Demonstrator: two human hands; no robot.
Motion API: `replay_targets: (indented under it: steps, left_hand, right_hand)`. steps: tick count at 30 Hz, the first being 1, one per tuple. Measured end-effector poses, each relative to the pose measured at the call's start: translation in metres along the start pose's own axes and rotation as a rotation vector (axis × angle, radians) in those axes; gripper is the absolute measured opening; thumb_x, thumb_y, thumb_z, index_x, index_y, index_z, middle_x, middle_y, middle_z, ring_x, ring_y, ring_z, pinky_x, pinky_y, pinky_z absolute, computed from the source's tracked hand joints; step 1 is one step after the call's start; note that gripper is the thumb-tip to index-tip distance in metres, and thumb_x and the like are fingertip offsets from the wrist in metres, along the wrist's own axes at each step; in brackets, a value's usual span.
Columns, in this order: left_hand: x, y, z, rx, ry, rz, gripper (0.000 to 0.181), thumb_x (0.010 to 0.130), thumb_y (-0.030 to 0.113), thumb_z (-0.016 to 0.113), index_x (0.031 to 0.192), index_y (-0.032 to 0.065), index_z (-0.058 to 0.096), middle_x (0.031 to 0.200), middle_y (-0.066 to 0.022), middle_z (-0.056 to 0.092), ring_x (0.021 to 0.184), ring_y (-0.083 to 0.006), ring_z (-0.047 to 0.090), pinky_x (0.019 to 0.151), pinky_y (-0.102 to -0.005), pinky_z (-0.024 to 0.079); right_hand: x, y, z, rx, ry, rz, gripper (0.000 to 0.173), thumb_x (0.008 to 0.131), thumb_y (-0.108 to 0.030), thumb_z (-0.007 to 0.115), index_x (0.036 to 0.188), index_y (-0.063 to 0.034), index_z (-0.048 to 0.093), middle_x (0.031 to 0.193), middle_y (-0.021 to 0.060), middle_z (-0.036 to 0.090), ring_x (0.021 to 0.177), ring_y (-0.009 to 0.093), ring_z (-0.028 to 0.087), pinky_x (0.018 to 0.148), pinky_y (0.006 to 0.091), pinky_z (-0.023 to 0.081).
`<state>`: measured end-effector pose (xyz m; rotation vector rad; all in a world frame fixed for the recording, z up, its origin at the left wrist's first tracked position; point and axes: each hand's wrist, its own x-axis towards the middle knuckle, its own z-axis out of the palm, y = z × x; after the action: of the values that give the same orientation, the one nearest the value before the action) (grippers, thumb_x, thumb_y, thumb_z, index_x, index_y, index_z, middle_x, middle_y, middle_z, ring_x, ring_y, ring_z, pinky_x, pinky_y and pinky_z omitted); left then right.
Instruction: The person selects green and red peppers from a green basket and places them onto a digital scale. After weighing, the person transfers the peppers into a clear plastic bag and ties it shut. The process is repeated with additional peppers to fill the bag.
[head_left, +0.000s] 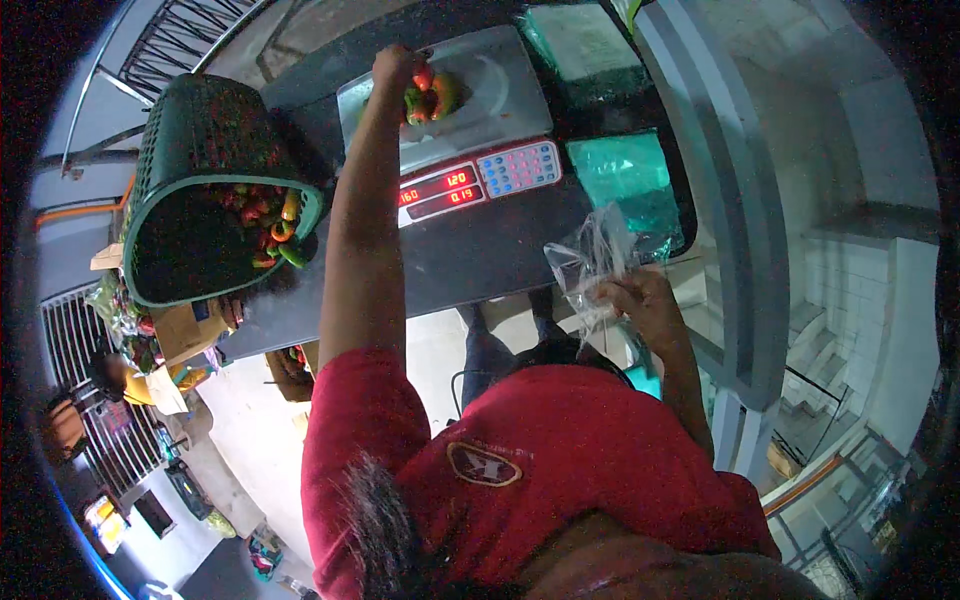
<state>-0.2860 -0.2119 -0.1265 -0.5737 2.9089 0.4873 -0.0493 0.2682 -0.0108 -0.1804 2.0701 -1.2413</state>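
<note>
My left hand reaches over the metal pan of a digital scale, its fingers closed at a red pepper; the fingertips are partly hidden. Several red and green peppers lie on the pan beside it. Red digits glow on the scale's display, partly covered by my left forearm. In my right hand, near the table's front edge, is a crumpled clear plastic bag. To the left, a green plastic basket lies on its side with more peppers at its mouth.
Packs of plastic bags lie right of the scale on the dark table. A grey metal post stands beyond the table's right edge. Cardboard boxes and another person are at the left.
</note>
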Motion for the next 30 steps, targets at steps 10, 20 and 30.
replay_targets:
  steps: [10, 20, 30]
  left_hand:
    - [-0.041, 0.020, -0.018, 0.065, 0.191, -0.081, 0.062, 0.071, 0.061, 0.058, 0.107, 0.0107, 0.062, 0.110, -0.0186, 0.058, 0.106, -0.0337, 0.054, 0.090, -0.0440, 0.042]
    - [-0.331, 0.059, -0.080, -0.823, -0.108, 0.097, 0.053, 0.088, 0.046, 0.050, 0.114, 0.0003, 0.054, 0.102, -0.0110, 0.058, 0.094, -0.0187, 0.054, 0.084, -0.0317, 0.042]
    - [-0.479, 0.039, -0.019, -0.719, -0.379, 0.179, 0.044, 0.083, 0.034, 0.061, 0.114, 0.0036, 0.055, 0.107, -0.0133, 0.060, 0.091, -0.0226, 0.058, 0.080, -0.0334, 0.046]
  right_hand:
    - [-0.003, 0.002, 0.001, 0.069, -0.055, -0.070, 0.021, 0.082, -0.020, 0.061, 0.086, -0.0002, 0.065, 0.071, 0.0040, 0.060, 0.063, 0.010, 0.051, 0.059, 0.0270, 0.041]
    - [-0.011, -0.015, 0.035, -0.639, -0.351, -0.599, 0.020, 0.082, -0.022, 0.055, 0.087, -0.0037, 0.059, 0.082, 0.0132, 0.058, 0.079, 0.032, 0.056, 0.071, 0.0420, 0.044]
    - [-0.046, -0.021, 0.131, -0.702, -0.493, -0.821, 0.014, 0.080, -0.017, 0.053, 0.089, -0.0064, 0.057, 0.084, 0.0164, 0.058, 0.082, 0.034, 0.059, 0.071, 0.0451, 0.046]
